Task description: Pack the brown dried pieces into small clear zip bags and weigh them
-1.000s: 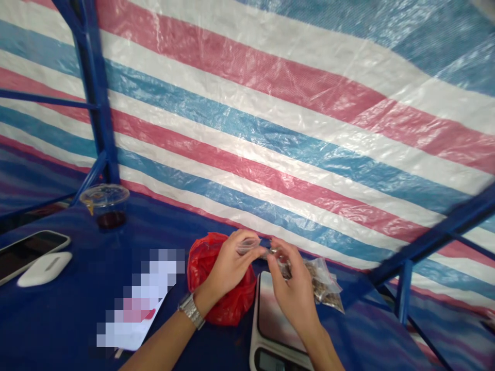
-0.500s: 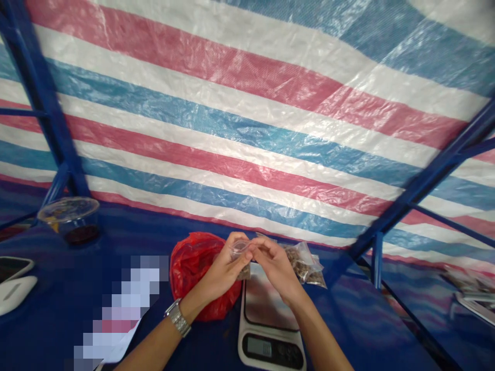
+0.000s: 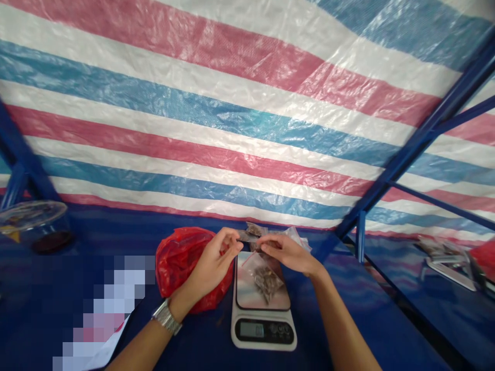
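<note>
A small clear zip bag [image 3: 267, 282] of brown dried bits is over the steel plate of the kitchen scale [image 3: 243, 296]; whether it fully rests there I cannot tell. The scale's display appears to read 0.0. My left hand [image 3: 218, 255] is just past the plate's far left corner, thumb and fingers apart, nothing in them. On the other side, my right hand [image 3: 284, 251] hovers above the plate's far edge with its fingers loosely parted and no bag in them. Behind both hands lie several similar filled bags [image 3: 255, 229], partly hidden by the fingers.
Left of the scale sits a crumpled red plastic bag [image 3: 174, 263]. A clear round tub [image 3: 46, 226] with dark contents stands farther left, near a blurred-out paper sheet [image 3: 104, 345]. Blue metal bars [image 3: 386, 180] and a striped tarp [image 3: 216, 123] close off the back.
The filled zip bag has left my fingers and is now over the scale plate. My hands have moved apart and loosened. The view has shifted to the right.
</note>
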Available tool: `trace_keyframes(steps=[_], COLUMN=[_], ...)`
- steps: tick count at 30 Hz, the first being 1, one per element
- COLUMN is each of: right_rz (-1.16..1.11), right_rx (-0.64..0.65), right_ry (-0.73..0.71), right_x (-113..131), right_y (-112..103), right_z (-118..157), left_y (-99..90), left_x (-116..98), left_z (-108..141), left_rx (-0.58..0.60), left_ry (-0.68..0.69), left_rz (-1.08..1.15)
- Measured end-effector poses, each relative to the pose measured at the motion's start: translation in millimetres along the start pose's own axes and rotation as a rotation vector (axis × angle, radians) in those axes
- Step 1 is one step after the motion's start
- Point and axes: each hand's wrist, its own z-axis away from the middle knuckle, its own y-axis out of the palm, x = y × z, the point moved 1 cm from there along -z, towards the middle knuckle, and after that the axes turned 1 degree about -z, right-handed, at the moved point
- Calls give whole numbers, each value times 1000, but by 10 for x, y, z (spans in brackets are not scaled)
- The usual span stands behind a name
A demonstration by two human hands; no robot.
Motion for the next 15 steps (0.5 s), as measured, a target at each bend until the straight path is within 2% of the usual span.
trace_keyframes(steps=[4, 7, 10, 15], right_rz=[209, 380, 395, 376], right_rx=[-333, -497, -549, -556], right_ry=[-78, -129, -142, -165], right_x=[8, -2, 10, 114], right_y=[-47, -92, -94, -28], right_z=[-44, -53, -52, -44], left_y=[-29, -40, -40, -69], left_x=[-110, -134, -99, -24], left_z=[51, 58, 41, 8], left_rx=[35, 43, 22, -131], left_ry=[157, 212, 230, 263], left_rz=[-325, -391, -428, -458])
